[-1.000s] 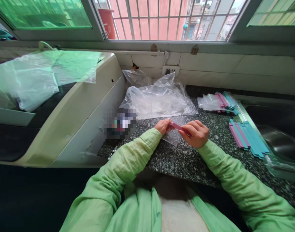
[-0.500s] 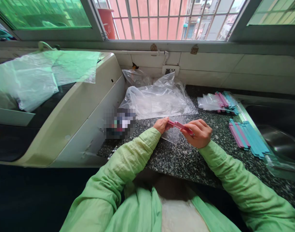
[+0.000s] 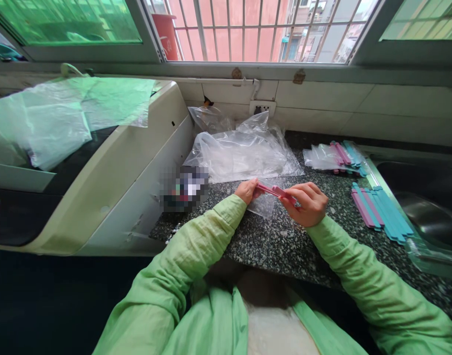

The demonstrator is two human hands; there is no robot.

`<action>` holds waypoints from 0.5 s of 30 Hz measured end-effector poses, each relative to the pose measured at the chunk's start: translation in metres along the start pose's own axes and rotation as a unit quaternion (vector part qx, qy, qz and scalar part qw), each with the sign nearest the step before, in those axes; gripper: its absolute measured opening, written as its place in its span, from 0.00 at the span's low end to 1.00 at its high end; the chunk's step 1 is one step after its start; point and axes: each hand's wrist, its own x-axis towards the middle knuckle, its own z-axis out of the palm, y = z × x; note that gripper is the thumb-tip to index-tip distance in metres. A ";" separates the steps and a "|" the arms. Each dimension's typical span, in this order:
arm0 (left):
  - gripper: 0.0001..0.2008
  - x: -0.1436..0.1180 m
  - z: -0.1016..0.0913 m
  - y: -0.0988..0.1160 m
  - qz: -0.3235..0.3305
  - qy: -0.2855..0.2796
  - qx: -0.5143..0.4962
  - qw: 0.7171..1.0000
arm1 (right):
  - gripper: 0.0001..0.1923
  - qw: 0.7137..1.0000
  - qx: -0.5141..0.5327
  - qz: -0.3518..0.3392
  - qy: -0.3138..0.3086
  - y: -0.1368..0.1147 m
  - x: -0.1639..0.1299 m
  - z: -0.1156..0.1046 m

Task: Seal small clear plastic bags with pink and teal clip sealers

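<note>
Over the dark speckled countertop, both hands hold slim pink plastic strips. My left hand is closed on their left end, thumb on top. My right hand pinches the right end between thumb and fingers, where a shorter pink piece seems to lie against a longer one. Whether they are joined is too small to tell. Beneath the hands is a small clear plastic bag, partly hidden by my left hand; I cannot tell if it is held.
Behind the hands lies a large clear plastic bag. To the right are pink and teal strips, bagged strips and a metal sink. A blurred-out object and a pale machine stand left.
My right hand has shifted slightly to the right, and the shorter pink piece has moved right along with it. My left hand keeps its grip in nearly the same spot.
</note>
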 end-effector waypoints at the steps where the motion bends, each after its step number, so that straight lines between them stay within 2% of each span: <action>1: 0.26 0.000 0.000 0.000 -0.001 0.000 0.000 1.000 | 0.04 1.000 -0.004 0.000 -0.001 0.000 0.000 0.000; 8: 0.26 0.001 -0.002 -0.003 0.004 0.006 0.002 1.000 | 0.04 1.000 -0.006 0.006 0.005 0.001 0.001 -0.002; 15: 0.26 0.003 -0.004 -0.004 -0.019 0.013 0.001 1.000 | 0.04 1.000 -0.013 0.017 -0.007 0.003 0.000 -0.003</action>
